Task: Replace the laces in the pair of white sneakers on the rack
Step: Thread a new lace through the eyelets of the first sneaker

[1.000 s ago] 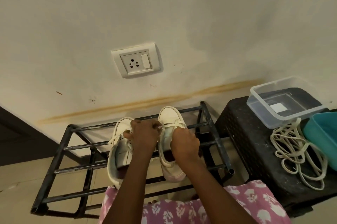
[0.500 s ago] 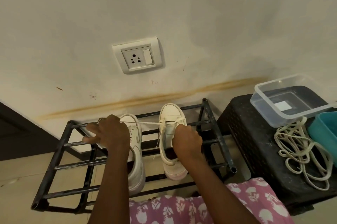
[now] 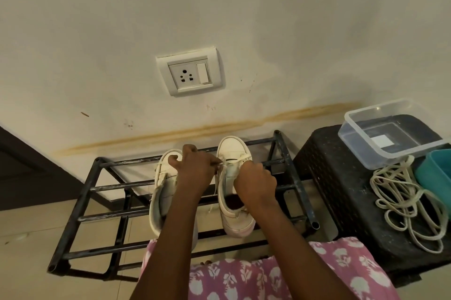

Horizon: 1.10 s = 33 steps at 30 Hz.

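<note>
Two hands on the right sneaker (image 3: 234, 177). Left hand (image 3: 195, 172) is curled over the gap between the shoes, fingers pinched on a thin bit of lace (image 3: 220, 165) at the eyelets near the toe. Right hand (image 3: 255, 181) is clenched at the tongue area of the same shoe; looks like it's gripping lace or tongue, can't tell which, fingers hide it.

Both sneakers sit toes to the wall on the top bars of the black metal rack (image 3: 80, 202). Left sneaker (image 3: 163, 192) is partly under the left forearm, its lace loose around the collar.

Handling, my read: lace is light, limp, flat cord, so it won't push, only pull. Grab it close to the eyelet or at the tip and draw it straight out. Shoe is light and sits on open bars, so it'll slide or tip if tugged; needs the other hand bracing the upper.

Loose pile of cream laces (image 3: 405, 204) lies on the black crate (image 3: 329, 177) right of the rack, next to a clear tub (image 3: 390, 153) and a teal tub (image 3: 436, 172).
</note>
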Tool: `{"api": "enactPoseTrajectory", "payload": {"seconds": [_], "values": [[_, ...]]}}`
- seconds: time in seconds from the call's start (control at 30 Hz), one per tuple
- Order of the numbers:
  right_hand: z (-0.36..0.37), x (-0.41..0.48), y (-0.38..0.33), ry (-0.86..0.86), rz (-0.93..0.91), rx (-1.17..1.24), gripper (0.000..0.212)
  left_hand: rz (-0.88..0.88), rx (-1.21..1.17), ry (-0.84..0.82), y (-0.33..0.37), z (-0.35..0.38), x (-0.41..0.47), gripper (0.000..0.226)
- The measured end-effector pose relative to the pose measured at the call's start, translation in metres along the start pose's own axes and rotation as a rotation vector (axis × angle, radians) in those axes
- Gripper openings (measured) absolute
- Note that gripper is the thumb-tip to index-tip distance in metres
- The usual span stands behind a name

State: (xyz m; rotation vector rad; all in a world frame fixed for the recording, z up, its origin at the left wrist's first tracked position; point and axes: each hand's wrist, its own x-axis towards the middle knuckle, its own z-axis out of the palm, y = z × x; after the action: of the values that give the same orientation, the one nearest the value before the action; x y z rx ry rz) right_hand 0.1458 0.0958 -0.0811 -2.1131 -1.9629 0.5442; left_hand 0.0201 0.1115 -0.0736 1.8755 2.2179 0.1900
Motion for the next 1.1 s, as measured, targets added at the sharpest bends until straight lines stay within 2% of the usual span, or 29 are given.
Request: {"api": "enactPoseTrajectory", "payload": {"seconds": [0.23, 0.3, 0.6, 0.7, 0.8, 0.9, 0.97, 1.1], "values": [[0.006, 0.005, 0.001, 0.040, -0.009, -0.043, 0.019, 0.002, 0.038, 0.243, -0.006, -0.006, -0.006, 0.013], [0.008, 0.005, 0.002, 0.047, -0.014, -0.051, 0.019, -0.021, 0.055, 0.261, -0.014, -0.010, -0.005, 0.012], [0.009, 0.006, 0.002, 0.044, -0.005, -0.078, 0.019, -0.171, 0.056, 0.186, -0.031, -0.013, -0.010, 0.013], [0.009, 0.007, 0.002, 0.042, -0.001, -0.080, 0.019, -0.210, 0.113, 0.049, -0.031, -0.012, -0.007, 0.015], [0.009, 0.007, 0.002, 0.037, 0.002, -0.077, 0.018, -0.098, 0.252, -0.111, -0.022, -0.008, -0.004, 0.027], [0.009, 0.007, 0.001, 0.031, 0.007, -0.066, 0.018, -0.012, 0.135, -0.125, -0.011, -0.011, -0.002, 0.031], [0.007, 0.007, 0.001, 0.039, 0.018, -0.046, 0.019, 0.017, -0.059, -0.139, -0.004, -0.013, -0.002, 0.028], [0.003, 0.008, 0.002, 0.032, 0.038, 0.007, 0.020, -0.133, -0.324, -0.233, 0.009, -0.011, 0.000, 0.041]]}}
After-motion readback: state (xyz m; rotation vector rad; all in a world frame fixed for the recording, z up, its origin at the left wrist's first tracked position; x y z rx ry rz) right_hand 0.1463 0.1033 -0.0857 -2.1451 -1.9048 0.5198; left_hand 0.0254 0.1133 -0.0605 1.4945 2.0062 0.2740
